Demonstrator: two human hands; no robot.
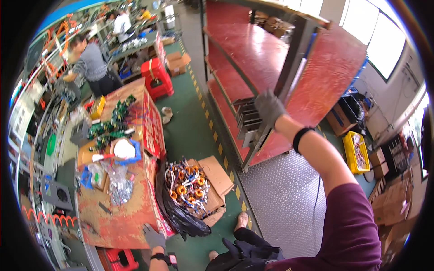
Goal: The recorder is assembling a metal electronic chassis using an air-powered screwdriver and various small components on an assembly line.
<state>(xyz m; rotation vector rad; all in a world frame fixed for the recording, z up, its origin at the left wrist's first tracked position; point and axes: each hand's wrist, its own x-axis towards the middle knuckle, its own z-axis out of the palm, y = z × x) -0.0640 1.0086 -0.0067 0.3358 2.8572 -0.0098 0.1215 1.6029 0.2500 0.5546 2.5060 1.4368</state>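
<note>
My right hand [270, 108], in a grey glove, reaches out to the front corner of a red shelf cart. Its fingers are wrapped around the cart's dark metal upright [293, 63]. Close beside it, several grey metal plates [248, 118] stand in a row on a lower shelf. My left hand [154, 235], gloved too, rests at the near corner of a worn red worktable [113, 226]. The fingers of that hand are stretched out and hold nothing.
A box of copper-wound coils [190, 187] with black plastic stands beside the table. Green circuit boards [113, 122] lie on the tabletop. Red stools [157, 77] and a co-worker [92, 65] are farther left. A yellow crate [356, 152] sits right. Metal floor plate [285, 198] lies below the cart.
</note>
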